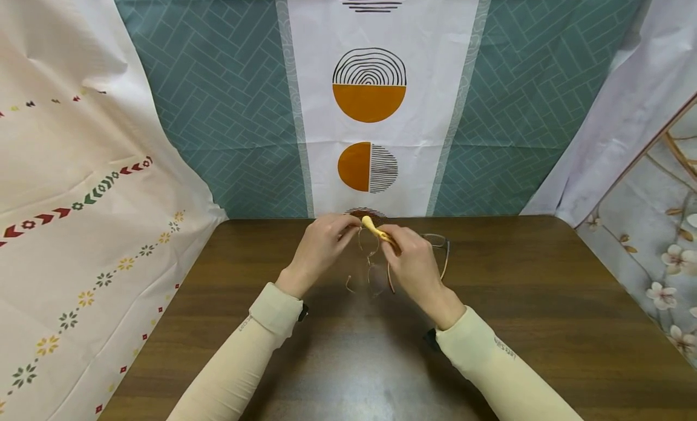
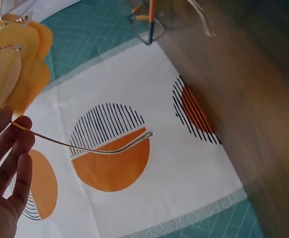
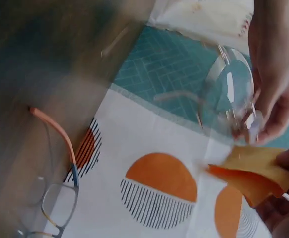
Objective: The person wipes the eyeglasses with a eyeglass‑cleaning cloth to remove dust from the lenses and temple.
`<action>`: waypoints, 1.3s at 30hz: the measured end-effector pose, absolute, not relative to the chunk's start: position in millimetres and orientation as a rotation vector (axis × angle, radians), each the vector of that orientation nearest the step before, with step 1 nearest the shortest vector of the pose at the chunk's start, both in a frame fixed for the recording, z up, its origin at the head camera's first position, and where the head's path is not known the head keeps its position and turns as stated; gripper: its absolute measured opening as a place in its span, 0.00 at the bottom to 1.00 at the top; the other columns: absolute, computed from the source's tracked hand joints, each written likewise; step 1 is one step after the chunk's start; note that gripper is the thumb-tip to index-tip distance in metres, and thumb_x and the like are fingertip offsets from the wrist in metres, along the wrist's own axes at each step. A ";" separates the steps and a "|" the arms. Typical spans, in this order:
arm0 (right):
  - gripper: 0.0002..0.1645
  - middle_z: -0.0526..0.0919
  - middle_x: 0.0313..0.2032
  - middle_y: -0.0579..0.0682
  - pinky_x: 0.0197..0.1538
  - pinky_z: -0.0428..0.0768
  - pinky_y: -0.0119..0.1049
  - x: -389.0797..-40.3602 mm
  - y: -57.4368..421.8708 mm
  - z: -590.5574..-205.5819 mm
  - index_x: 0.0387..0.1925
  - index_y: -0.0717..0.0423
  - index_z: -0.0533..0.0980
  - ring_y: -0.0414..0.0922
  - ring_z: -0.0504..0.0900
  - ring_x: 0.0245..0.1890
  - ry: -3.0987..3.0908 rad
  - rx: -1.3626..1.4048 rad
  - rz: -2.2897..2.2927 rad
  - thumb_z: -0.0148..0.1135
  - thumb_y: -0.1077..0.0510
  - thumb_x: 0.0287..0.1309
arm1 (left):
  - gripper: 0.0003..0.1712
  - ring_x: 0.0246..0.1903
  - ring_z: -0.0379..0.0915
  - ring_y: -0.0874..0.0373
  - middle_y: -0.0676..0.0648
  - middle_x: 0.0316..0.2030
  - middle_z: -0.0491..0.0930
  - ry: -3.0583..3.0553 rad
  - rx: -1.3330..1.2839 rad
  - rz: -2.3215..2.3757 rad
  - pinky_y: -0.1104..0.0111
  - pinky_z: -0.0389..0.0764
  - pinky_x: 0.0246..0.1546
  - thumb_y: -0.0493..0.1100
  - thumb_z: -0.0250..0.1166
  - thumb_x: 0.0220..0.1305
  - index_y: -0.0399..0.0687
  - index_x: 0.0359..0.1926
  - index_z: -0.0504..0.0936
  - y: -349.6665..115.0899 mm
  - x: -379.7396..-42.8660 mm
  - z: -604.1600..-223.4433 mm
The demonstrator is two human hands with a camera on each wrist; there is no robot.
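My left hand point(image 1: 325, 238) pinches a pair of thin wire-rimmed eyeglasses near one hinge, holding them above the table. Their clear lens point(image 2: 5, 77) and a long curved temple point(image 2: 109, 151) show in the left wrist view. From the head, the lenses hang one below the other between my hands. My right hand point(image 1: 412, 257) grips a folded yellow cloth point(image 3: 253, 171), bunched between thumb and fingers. One end of the cloth reaches up beside the left fingertips. In the left wrist view, the cloth overlaps the lens from behind.
Behind my right hand, a second pair of eyeglasses point(image 1: 448, 247) with a dark rim and orange-brown temples rests on the brown wooden table point(image 1: 517, 324). A patterned cloth point(image 1: 370, 130) hangs along the table's far edge, with more drapes at both sides.
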State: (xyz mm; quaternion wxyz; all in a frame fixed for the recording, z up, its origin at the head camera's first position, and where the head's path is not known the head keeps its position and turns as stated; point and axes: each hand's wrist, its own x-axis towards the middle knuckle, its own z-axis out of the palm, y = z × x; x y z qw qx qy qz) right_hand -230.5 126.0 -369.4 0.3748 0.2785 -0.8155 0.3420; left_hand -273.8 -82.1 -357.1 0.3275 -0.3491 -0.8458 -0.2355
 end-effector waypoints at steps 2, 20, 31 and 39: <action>0.18 0.88 0.40 0.57 0.41 0.87 0.47 -226.5 123.5 -372.0 0.48 0.64 0.83 0.52 0.86 0.38 -2.065 0.809 0.826 0.73 0.74 0.54 | 0.06 0.38 0.85 0.52 0.48 0.38 0.90 -2.196 -0.899 -0.639 0.58 0.84 0.45 0.35 0.73 0.66 0.43 0.43 0.89 -79.4 -271.9 -358.1; 0.10 0.88 0.45 0.53 0.49 0.83 0.44 -227.9 135.6 -354.4 0.48 0.61 0.86 0.48 0.85 0.44 -2.308 0.882 1.308 0.67 0.63 0.68 | 0.06 0.35 0.84 0.52 0.48 0.37 0.89 -2.180 -0.817 -0.758 0.58 0.83 0.39 0.35 0.73 0.66 0.43 0.44 0.89 -76.7 -269.0 -366.1; 0.10 0.88 0.41 0.58 0.36 0.79 0.30 -238.1 138.9 -350.0 0.49 0.63 0.84 0.44 0.82 0.33 -2.271 0.759 1.645 0.66 0.64 0.69 | 0.05 0.36 0.84 0.53 0.50 0.39 0.89 -2.166 -0.867 -0.794 0.59 0.83 0.40 0.38 0.72 0.68 0.46 0.44 0.89 -72.4 -267.1 -366.7; 0.13 0.86 0.47 0.57 0.43 0.80 0.27 -238.0 132.7 -350.7 0.51 0.64 0.82 0.49 0.85 0.41 -2.170 0.691 1.545 0.68 0.64 0.67 | 0.06 0.36 0.84 0.54 0.50 0.40 0.89 -2.147 -0.868 -0.821 0.60 0.83 0.41 0.37 0.72 0.68 0.44 0.44 0.89 -69.4 -265.5 -365.1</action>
